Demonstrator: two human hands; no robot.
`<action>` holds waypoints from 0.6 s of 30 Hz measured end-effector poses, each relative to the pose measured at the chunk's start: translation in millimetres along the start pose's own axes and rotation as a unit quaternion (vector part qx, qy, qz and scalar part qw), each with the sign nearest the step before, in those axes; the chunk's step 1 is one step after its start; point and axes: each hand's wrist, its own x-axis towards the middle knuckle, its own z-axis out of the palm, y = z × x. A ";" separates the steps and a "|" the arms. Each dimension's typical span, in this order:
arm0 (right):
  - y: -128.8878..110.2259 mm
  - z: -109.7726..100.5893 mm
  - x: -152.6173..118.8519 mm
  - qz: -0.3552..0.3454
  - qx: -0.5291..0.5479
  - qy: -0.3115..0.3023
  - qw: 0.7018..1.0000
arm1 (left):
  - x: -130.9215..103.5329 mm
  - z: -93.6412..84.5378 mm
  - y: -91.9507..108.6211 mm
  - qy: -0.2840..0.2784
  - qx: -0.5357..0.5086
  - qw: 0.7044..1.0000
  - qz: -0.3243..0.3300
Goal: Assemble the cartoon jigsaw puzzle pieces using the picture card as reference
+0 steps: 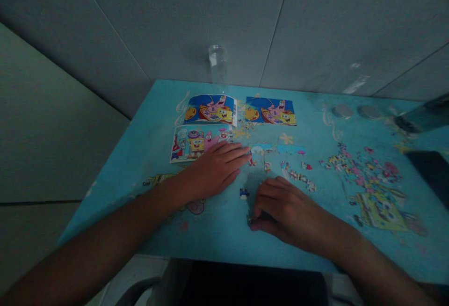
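My left hand [224,165] lies flat with its fingers stretched out, over the lower right part of a cartoon picture sheet [196,142]; its fingertips reach the left edge of a partly joined strip of puzzle pieces [277,149]. Curled near the table's front is my right hand [275,205], thumb and forefinger pinched at a small piece [251,220]. Just left of its knuckles lies a dark blue and white piece [243,193]. Small loose pieces [301,178] form a short row above my right hand.
Behind are a folded picture booklet [210,109], a finished-looking blue picture [271,111] and a clear bottle [219,67]. To the right are many loose pieces [368,168], two round lids [343,111], a dark phone-like object [430,172] and a tipped clear container [426,115].
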 end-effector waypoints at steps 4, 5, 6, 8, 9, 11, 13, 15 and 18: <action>1.2 0.0 0.7 0.025 -0.030 0.020 0.999 | 0.1 -0.3 0.3 0.006 -0.006 1.000 0.000; 1.5 0.5 0.6 0.027 -0.041 0.021 0.999 | 0.1 -0.6 0.5 0.005 -0.007 1.000 -0.001; 1.9 1.1 0.5 0.027 -0.053 0.023 0.998 | 0.2 -0.9 0.7 0.004 -0.008 1.000 -0.001; 2.5 1.9 0.0 0.026 -0.074 0.029 0.996 | 0.2 -1.4 0.9 0.002 -0.007 1.000 -0.001; 2.8 1.6 -0.3 0.027 -0.083 0.033 0.996 | 0.1 -1.6 0.9 0.000 -0.007 1.000 -0.001; 3.4 -1.0 -1.0 0.036 -0.088 0.042 0.995 | -0.2 -1.5 0.5 -0.009 -0.006 1.000 -0.003; 4.3 -6.4 -1.7 0.047 -0.078 0.046 0.995 | -0.6 -1.2 -0.1 -0.017 -0.008 1.000 -0.004; 5.1 -13.1 -2.6 0.051 -0.058 0.038 0.996 | -0.8 -0.9 -0.6 -0.021 -0.011 1.000 -0.004; 5.1 -19.9 -4.5 0.038 -0.009 0.006 0.999 | -0.6 -1.0 -0.6 -0.021 -0.010 1.000 -0.004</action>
